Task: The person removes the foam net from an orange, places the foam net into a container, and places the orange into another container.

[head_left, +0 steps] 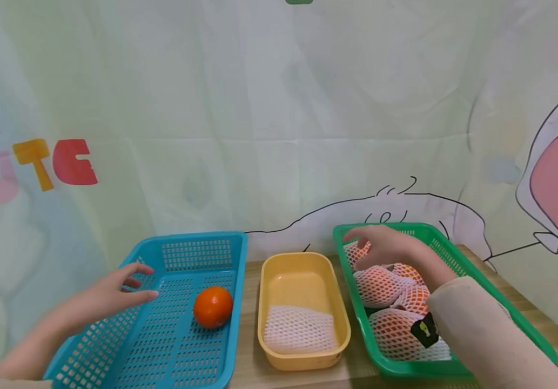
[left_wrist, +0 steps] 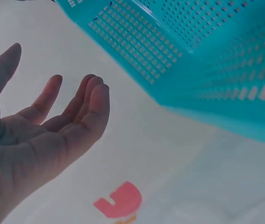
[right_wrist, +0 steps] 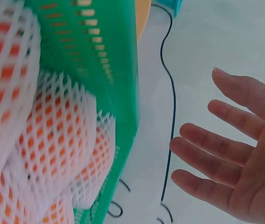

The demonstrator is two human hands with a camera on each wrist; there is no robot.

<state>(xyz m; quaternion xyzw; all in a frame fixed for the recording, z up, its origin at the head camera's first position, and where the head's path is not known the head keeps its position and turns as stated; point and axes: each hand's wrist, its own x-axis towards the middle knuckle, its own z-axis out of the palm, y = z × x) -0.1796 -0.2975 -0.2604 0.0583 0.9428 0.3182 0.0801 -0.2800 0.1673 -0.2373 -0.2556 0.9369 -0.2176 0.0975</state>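
Observation:
My left hand (head_left: pixel 115 292) hovers over the left side of the blue basket (head_left: pixel 241 270), fingers relaxed and holding nothing. Inside that basket, near its right wall, lies one bare orange (head_left: pixel 213 307). Above the far left part of the green basket (head_left: pixel 356 308) is my right hand (head_left: pixel 381 246), its fingers loosely spread and nothing in them. Several oranges in white foam nets (head_left: pixel 378 286) fill the green basket. In the right wrist view the netted oranges (right_wrist: pixel 60 135) lie beside the hand, apart from its fingers. The right forearm hides part of the green basket.
Between the two baskets stands a yellow tray (head_left: pixel 303 259) with a white foam net (head_left: pixel 300 329) lying in its near half. All three containers rest on a wooden table (head_left: pixel 247 335). A printed cloth (head_left: pixel 269 119) hangs close behind them.

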